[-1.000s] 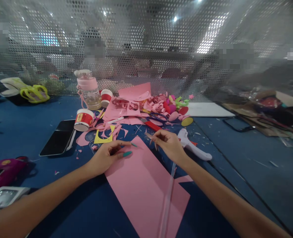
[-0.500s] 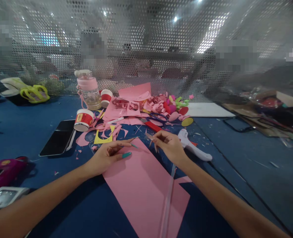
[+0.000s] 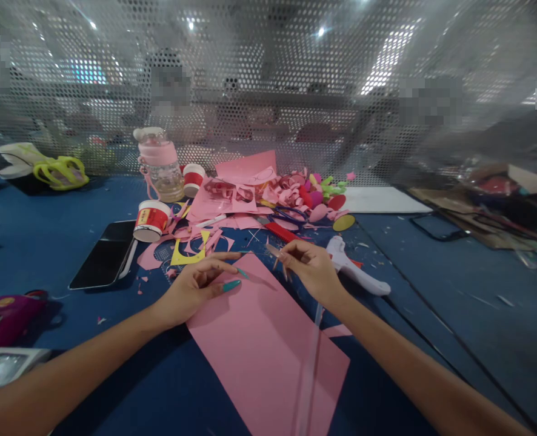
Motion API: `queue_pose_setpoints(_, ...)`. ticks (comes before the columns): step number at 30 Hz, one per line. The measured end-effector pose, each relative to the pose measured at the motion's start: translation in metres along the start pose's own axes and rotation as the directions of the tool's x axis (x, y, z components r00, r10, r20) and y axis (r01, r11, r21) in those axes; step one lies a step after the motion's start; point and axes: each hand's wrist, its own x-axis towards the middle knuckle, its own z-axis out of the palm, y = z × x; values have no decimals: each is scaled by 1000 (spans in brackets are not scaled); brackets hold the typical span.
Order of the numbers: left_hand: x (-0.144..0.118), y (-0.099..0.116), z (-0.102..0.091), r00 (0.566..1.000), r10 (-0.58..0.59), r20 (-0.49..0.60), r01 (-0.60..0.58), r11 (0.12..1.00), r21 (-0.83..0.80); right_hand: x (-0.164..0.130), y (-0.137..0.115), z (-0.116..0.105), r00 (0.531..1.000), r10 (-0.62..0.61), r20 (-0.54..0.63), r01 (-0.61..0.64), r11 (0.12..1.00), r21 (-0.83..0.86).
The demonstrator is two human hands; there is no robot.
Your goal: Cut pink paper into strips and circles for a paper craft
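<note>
A sheet of pink paper (image 3: 268,339) lies at a slant on the blue table before me. My left hand (image 3: 200,284) rests at its upper left edge, fingers apart and slightly bent, the long teal nails over the sheet. Past the upper right edge is my right hand (image 3: 311,266), thumb and fingers pinched together; anything small between the tips cannot be told from the long nails. A translucent glue stick (image 3: 311,363) runs lengthwise over the paper's right part, its far end near my right wrist. Just right of that hand lies a white glue gun (image 3: 357,272) with a black cord.
Beyond my hands spreads a pile of pink paper scraps (image 3: 232,200), with blue-handled scissors (image 3: 289,217) and a red cutter (image 3: 281,231). To the left are a phone (image 3: 107,254), a paper cup (image 3: 151,221) and a bottle (image 3: 159,163). Glasses (image 3: 441,230) lie right; a perforated screen (image 3: 268,103) stands behind.
My left hand's fingers have spread a little and shifted slightly left at the paper's edge. My right hand keeps its pinch in nearly the same place. The view has shifted slightly.
</note>
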Motion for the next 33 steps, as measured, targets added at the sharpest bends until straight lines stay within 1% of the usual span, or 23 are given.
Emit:
queue_pose_setpoints(6, 0, 2, 0, 1000, -4, 10, 4, 1000, -14, 0, 1, -2, 1000, -10, -15, 10, 1000, 1)
queue_pose_setpoints(12, 0, 2, -1, 999, 38, 38, -38, 999, -11, 0, -1, 0, 1000, -8, -30, 7, 1000, -8)
queue_pose_setpoints(19, -1, 2, 0, 998, 40, 51, -39, 999, -13, -3, -5, 3, 997, -18, -69, 17, 1000, -22)
queue_pose_setpoints(27, -2, -2, -2, 998, 37, 59, -35, 999, -29, -3, -3, 4, 996, -13, -91, 9, 999, -40)
queue_pose_setpoints(30, -2, -3, -2, 997, 35, 62, -33, 999, -29, -4, -3, 4, 996, -16, -86, 14, 999, -30)
queue_pose_setpoints(33, -1, -3, -2, 998, 47, 51, -48, 999, 6, -3, -2, 4, 996, -30, -84, 31, 999, 10)
